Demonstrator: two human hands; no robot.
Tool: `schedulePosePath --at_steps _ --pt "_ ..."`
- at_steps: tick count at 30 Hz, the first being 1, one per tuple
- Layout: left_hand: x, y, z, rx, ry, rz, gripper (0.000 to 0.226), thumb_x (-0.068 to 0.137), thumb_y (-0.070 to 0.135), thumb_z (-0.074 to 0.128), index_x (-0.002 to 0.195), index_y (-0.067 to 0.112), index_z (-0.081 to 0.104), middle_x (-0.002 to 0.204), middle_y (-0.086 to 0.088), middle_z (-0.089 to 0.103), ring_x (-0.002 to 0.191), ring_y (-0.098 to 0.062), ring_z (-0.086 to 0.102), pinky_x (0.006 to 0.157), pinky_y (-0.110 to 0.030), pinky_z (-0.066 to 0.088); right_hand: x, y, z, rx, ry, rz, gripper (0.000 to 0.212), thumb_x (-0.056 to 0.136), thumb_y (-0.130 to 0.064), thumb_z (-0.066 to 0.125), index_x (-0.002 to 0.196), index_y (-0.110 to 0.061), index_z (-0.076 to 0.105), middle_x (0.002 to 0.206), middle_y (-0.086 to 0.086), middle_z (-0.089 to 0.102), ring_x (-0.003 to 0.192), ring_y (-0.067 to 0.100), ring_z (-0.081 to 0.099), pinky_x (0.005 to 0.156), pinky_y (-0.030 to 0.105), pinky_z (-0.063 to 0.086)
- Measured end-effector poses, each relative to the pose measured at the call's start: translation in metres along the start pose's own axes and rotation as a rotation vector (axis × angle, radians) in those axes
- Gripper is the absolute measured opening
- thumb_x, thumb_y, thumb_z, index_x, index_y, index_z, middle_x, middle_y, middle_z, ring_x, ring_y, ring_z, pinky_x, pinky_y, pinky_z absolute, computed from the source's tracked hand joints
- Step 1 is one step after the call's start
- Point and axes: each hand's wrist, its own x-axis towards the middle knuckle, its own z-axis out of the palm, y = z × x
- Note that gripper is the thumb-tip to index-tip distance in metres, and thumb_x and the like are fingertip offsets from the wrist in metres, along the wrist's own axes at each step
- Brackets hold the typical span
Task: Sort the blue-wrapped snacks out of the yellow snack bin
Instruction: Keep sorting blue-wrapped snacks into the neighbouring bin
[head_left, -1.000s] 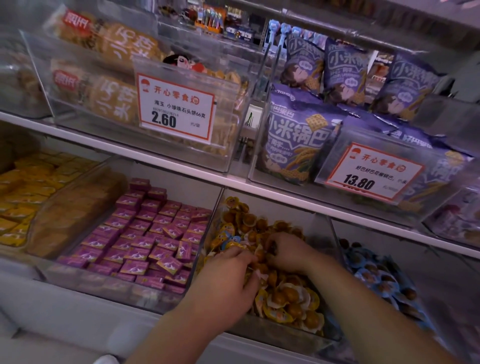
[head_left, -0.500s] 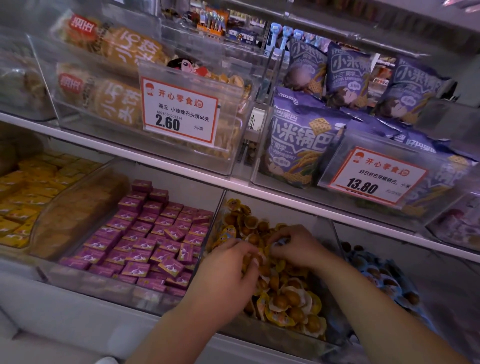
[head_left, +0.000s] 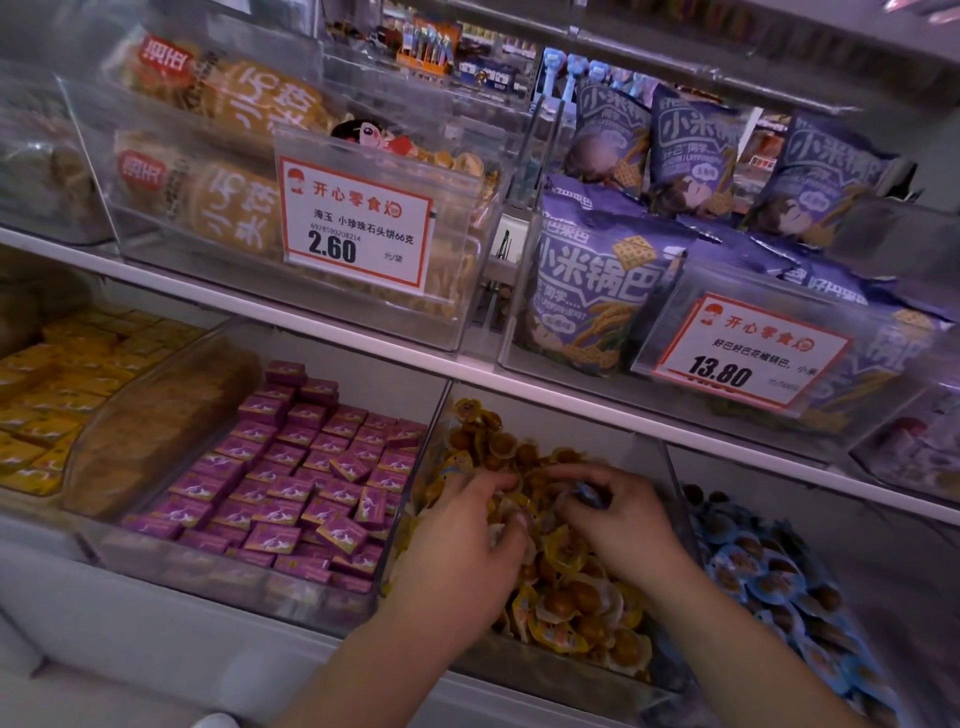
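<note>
The clear bin (head_left: 545, 670) of yellow-wrapped snacks (head_left: 576, 603) sits in the middle of the lower shelf. Both my hands are in it. My left hand (head_left: 462, 551) lies on the pile with its fingertips buried among the yellow wrappers, so I cannot tell whether it holds anything. My right hand (head_left: 618, 519) is just to its right, and its fingers pinch a small blue-wrapped snack (head_left: 589, 491) above the pile. The neighbouring bin on the right holds several blue-wrapped snacks (head_left: 769, 577).
Left of the yellow bin is a bin of purple boxes (head_left: 291, 488), then one of yellow boxes (head_left: 57, 384). The white upper shelf (head_left: 467, 371) overhangs the bins and carries clear bins with price tags (head_left: 358, 223), biscuit packs and purple bags (head_left: 597, 280).
Both hands have shifted slightly through the yellow pile. My right hand has drawn back a little toward the bin's right side, and a blue wrapper now shows at its fingertips.
</note>
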Motion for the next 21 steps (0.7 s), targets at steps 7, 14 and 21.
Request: schedulePosePath --at_steps 7,14,21 --pt "0.004 0.032 -0.005 -1.298 -0.133 -0.52 0.033 0.1 0.035 0.05 0.119 0.015 0.069 0.113 -0.014 0.073 0.101 -0.027 0.071 0.079 -0.039 0.058 -0.028 -0.031 0.027 0.006 -0.143 -0.374 0.061 0.093 -0.01 0.059 0.147 -0.035 0.042 0.134 -0.024 0.057 0.126 -0.007 0.051 0.103 0.013 0.04" --pt "0.005 0.02 -0.056 -1.423 -0.065 -0.475 0.019 0.089 0.013 0.059 0.103 0.002 0.066 0.083 -0.012 0.06 0.058 -0.016 0.054 0.043 -0.022 0.041 -0.012 -0.032 0.019 0.6 -0.154 -0.152 0.05 0.078 -0.01 0.05 0.124 -0.018 0.066 0.126 -0.004 0.069 0.12 0.016 0.062 0.101 0.031 0.051" --pt "0.009 0.009 -0.085 -1.629 0.043 -0.498 0.023 0.082 0.023 0.058 0.078 0.002 0.067 0.073 -0.011 0.056 0.054 -0.018 0.049 0.038 -0.02 0.034 0.022 -0.002 0.086 -0.54 -0.426 -0.514 0.034 0.095 -0.032 0.047 0.122 -0.024 0.065 0.128 -0.004 0.061 0.117 0.007 0.054 0.102 0.028 0.042"
